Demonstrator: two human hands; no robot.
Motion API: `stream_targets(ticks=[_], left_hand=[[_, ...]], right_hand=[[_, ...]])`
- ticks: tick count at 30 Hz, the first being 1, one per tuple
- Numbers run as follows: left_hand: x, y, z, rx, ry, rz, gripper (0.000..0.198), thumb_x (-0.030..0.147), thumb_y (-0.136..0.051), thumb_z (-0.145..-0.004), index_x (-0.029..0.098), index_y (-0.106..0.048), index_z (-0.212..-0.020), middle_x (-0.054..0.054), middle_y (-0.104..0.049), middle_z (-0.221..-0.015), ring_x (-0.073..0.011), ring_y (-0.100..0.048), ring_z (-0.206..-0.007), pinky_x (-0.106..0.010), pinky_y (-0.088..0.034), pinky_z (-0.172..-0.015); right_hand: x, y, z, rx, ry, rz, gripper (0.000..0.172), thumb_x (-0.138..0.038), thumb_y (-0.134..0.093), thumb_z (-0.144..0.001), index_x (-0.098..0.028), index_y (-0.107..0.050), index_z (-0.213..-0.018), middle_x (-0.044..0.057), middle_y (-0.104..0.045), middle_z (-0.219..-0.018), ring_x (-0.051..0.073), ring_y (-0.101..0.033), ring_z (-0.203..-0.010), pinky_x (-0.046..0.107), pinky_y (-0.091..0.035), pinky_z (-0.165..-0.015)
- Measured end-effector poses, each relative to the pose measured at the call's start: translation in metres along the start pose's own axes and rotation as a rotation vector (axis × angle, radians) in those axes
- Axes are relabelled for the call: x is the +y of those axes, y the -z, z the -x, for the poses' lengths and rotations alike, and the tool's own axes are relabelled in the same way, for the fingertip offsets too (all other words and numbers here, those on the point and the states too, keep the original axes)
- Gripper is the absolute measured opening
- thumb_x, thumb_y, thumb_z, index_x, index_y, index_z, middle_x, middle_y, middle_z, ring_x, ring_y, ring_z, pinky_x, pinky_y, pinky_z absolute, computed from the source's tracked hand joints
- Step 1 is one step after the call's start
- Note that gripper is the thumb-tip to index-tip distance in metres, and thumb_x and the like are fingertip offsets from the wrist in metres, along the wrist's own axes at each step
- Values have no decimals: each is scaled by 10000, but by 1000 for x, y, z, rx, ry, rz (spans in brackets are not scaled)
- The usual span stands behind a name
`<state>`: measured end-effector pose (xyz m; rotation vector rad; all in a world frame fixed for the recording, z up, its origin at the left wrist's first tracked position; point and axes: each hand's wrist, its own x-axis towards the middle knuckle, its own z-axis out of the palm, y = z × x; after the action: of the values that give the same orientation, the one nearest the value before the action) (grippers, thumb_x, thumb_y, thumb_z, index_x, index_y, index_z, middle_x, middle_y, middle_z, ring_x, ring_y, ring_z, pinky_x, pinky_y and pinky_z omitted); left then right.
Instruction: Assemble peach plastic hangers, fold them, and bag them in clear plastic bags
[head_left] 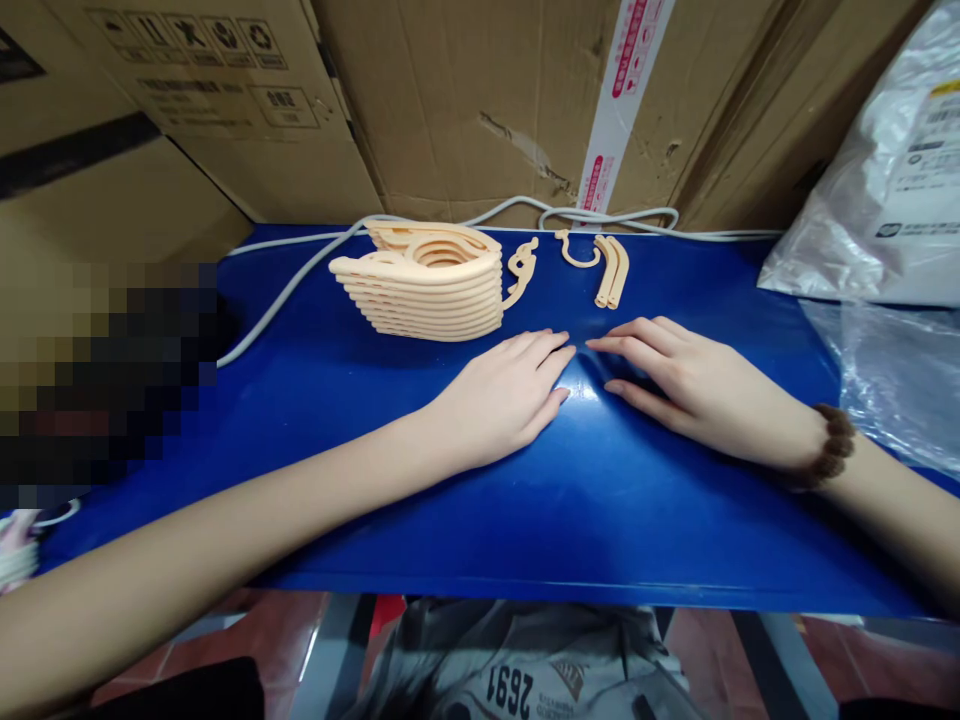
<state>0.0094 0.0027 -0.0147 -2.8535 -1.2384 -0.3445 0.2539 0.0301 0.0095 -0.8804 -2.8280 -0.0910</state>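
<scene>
My left hand [510,395] lies palm down on the blue tabletop [480,520], fingers stretched out, holding nothing. Opposite it, my right hand [682,385] also rests on the surface, its fingers extended and thumb apart. A small gap separates the fingertips of the two hands. Beyond my left hand stands a neat stack of cream plastic pieces [427,290], which look like folded clothes hangers. Beside the stack is a small cream piece with curled cutouts [521,270]. Farther right are a cream plastic hook [577,255] and two bent cream bars [613,272] side by side.
Cardboard boxes [480,100] line the back of the table. A white cable [292,285] runs along the rear and left. At right lies a clear plastic bag [855,200] with a printed label. The table's front edge [570,592] is near my body.
</scene>
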Motion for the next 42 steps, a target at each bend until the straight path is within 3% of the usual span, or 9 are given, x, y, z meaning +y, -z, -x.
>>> stream_targets(ticks=[11, 21, 27, 34, 37, 42], left_hand=[[-12, -5, 11, -23, -49, 107, 556, 401, -336, -1092, 73, -457, -1524, -152, -424, -1610, -272, -391, -1508, -444, -363, -1246], [-12, -6, 12, -11, -51, 93, 557, 400, -337, -1091, 69, -473, -1518, -153, -443, -1597, -283, -402, -1500, -444, -358, -1247], [-12, -7, 11, -1, -63, 90, 553, 373, -370, -1084, 45, -481, -1514, -164, -467, -1578, -295, -416, -1490, -427, -350, -1250], [-11, -7, 10, 18, -66, 76, 535, 353, -395, -1082, 31, -506, -1494, -186, -492, -1553, -307, -448, -1467, -438, -364, -1236], [-11, -6, 10, 9, -65, 77, 536, 353, -407, -1081, 29, -503, -1496, -188, -490, -1554, -310, -448, -1467, -439, -370, -1231], [-11, -6, 9, 1, -59, 74, 538, 352, -417, -1079, 27, -495, -1501, -189, -479, -1562, -308, -439, -1474, -438, -363, -1235]], right_hand=[[-1, 0, 0, -17, -40, -39, 418, -390, -420, -1058, -177, -575, -1382, 171, -630, -1267, 306, -610, -1131, 488, -535, -965], [11, -10, -13, 46, -42, 0, 425, -384, -449, -1050, -116, -604, -1340, 201, -597, -1367, 327, -583, -1212, 512, -481, -1033], [19, -7, -58, -29, -6, 127, 472, -283, -316, -1065, -84, -587, -1396, 201, -587, -1403, 341, -582, -1223, 498, -458, -1011], [30, -28, -119, -79, -48, 128, 527, -403, -328, -1074, -149, -561, -1473, 193, -582, -1411, 368, -524, -1265, 503, -381, -1018], [34, -34, -121, -80, -58, 120, 561, -463, -329, -1071, -124, -596, -1430, 203, -597, -1380, 369, -523, -1240, 501, -359, -1013], [39, -32, -100, -38, -46, 130, 603, -485, -278, -1072, -101, -646, -1358, 208, -633, -1322, 365, -557, -1164, 529, -332, -1031]])
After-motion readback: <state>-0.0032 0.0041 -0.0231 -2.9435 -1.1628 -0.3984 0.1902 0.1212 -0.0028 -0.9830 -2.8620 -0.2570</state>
